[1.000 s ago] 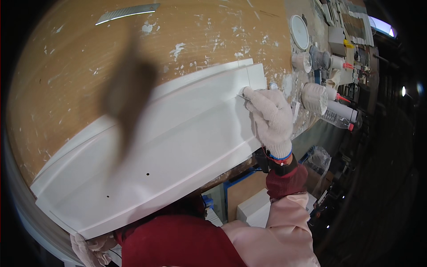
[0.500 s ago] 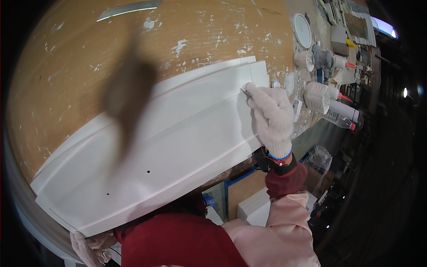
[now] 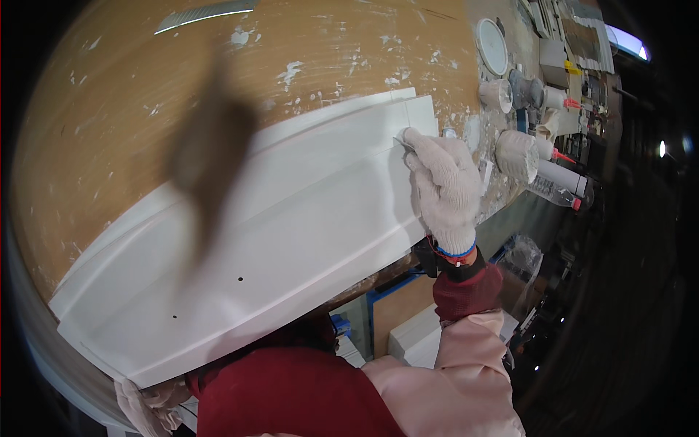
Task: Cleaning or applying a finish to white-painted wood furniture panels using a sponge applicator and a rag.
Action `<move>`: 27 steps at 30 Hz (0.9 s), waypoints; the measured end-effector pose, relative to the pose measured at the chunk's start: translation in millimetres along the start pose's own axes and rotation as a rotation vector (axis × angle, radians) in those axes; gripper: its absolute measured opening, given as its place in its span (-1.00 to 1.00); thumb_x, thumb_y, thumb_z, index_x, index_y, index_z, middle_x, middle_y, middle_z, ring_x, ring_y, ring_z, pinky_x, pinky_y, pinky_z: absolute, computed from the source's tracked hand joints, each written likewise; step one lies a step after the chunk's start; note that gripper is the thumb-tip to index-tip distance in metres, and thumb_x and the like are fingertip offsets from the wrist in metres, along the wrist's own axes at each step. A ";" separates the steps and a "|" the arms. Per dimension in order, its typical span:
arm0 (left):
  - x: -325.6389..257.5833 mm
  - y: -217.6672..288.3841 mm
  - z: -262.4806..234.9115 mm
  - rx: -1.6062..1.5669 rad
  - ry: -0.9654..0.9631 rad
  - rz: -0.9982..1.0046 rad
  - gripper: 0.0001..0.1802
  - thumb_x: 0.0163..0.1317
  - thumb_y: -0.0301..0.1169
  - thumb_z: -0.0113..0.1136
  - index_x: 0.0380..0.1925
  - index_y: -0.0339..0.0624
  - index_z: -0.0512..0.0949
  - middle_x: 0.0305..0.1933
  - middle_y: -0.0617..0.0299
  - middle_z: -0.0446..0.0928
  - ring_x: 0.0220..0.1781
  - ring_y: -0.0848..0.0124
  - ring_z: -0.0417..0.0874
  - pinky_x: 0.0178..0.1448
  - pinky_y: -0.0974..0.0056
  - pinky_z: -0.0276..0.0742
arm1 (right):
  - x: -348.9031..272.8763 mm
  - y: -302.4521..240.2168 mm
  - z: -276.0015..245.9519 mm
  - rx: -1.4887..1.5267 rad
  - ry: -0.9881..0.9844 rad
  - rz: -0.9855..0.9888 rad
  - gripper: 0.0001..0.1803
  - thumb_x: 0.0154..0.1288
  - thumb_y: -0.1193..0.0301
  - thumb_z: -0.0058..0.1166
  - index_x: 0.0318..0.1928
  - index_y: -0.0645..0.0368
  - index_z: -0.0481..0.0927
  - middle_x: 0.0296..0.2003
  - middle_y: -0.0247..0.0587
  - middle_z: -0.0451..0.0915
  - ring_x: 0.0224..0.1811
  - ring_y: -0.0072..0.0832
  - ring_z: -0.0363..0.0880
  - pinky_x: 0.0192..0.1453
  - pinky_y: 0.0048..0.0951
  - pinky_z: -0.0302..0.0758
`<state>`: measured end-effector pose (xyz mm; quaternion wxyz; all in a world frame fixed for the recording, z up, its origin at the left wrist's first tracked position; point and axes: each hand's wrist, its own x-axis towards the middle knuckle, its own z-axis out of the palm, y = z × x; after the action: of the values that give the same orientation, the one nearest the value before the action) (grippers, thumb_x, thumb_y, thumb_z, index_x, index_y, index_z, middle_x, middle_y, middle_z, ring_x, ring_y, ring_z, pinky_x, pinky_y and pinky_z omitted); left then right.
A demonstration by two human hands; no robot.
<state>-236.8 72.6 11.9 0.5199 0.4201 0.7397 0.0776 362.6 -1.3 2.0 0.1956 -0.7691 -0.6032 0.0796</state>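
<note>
A long white panel [image 3: 306,211] with a raised lip along its near side and two small dark holes lies across the workbench. The edge of another white board [image 3: 335,111] shows along its far side. My right hand [image 3: 445,178], in a white knit glove, is at the panel's right end. Its fingers are closed, and the index finger points at a seam there; a thin sliver at the fingertip is too small to name. My left hand [image 3: 142,408], also gloved, grips the panel's near left corner, partly cut off by shadow and the picture's edge.
The brown bench top [image 3: 349,51] carries white smears. On the right stand a round white lid [image 3: 492,46], plastic tubs [image 3: 517,156], a clear bottle [image 3: 555,191] and red-nozzled bottles. Below the bench edge are white boards [image 3: 419,339] and a plastic bag [image 3: 523,255]. A blurred dark shape [image 3: 215,149] hides part of the panel.
My right index fingertip has shifted slightly up toward the far side, along the panel's right end. My left hand stays at the corner, and the whole view has moved a little.
</note>
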 end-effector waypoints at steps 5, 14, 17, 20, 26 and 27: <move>2.2 -4.2 -6.4 0.107 -0.007 0.041 -0.43 0.43 -0.09 -0.04 0.18 -0.39 0.36 0.03 0.10 0.51 0.00 0.38 0.49 0.10 0.30 0.39 | 2.6 -0.4 -3.9 -0.002 -0.016 -0.062 -0.49 -0.06 0.69 0.08 -0.01 0.11 0.62 -0.35 -0.27 0.62 -0.31 -0.29 0.54 -0.23 -0.35 0.47; 1.6 -7.4 -7.5 0.000 -0.042 -0.006 -0.45 0.43 -0.10 -0.02 0.18 -0.36 0.37 0.03 0.10 0.51 0.02 0.39 0.48 0.12 0.30 0.38 | 0.4 4.0 -4.1 -0.001 -0.032 -0.097 -0.46 -0.12 0.73 0.08 -0.02 0.16 0.62 -0.37 -0.24 0.62 -0.32 -0.30 0.55 -0.24 -0.36 0.46; 2.7 -7.9 -5.0 -0.002 -0.024 -0.008 -0.45 0.42 -0.09 -0.01 0.17 -0.36 0.38 0.02 0.10 0.52 0.01 0.39 0.49 0.11 0.31 0.39 | -5.9 3.4 -1.2 0.109 0.027 -0.032 -0.46 -0.11 0.72 0.07 -0.01 0.15 0.62 -0.37 -0.25 0.62 -0.32 -0.30 0.55 -0.25 -0.36 0.47; 3.7 -10.8 -13.0 0.109 -0.001 0.025 -0.46 0.43 -0.10 -0.02 0.16 -0.36 0.38 0.02 0.10 0.52 0.00 0.40 0.49 0.09 0.32 0.40 | -1.6 -1.5 -2.6 0.090 0.015 0.021 -0.54 0.01 0.78 0.08 -0.02 0.22 0.63 -0.30 -0.12 0.60 -0.32 -0.37 0.57 -0.26 -0.48 0.49; 2.9 -5.7 -5.3 -0.047 -0.027 -0.023 -0.44 0.42 -0.09 0.00 0.17 -0.36 0.38 0.03 0.09 0.52 0.01 0.39 0.50 0.09 0.31 0.41 | -1.1 -0.6 -5.8 0.049 -0.064 0.025 -0.53 0.01 0.78 0.09 -0.02 0.19 0.64 -0.29 -0.12 0.61 -0.34 -0.37 0.57 -0.25 -0.48 0.49; 2.3 -4.7 -4.9 -0.047 -0.024 -0.025 -0.44 0.42 -0.09 0.00 0.17 -0.36 0.38 0.03 0.09 0.52 0.01 0.39 0.50 0.09 0.31 0.41 | -2.3 -0.9 -2.5 0.030 -0.014 0.036 -0.53 0.00 0.78 0.10 -0.02 0.19 0.64 -0.28 -0.12 0.62 -0.32 -0.37 0.57 -0.25 -0.48 0.49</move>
<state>-243.7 72.8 9.9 0.5392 0.3996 0.7367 0.0834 362.0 -3.8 4.4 0.2016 -0.7762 -0.5894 0.0975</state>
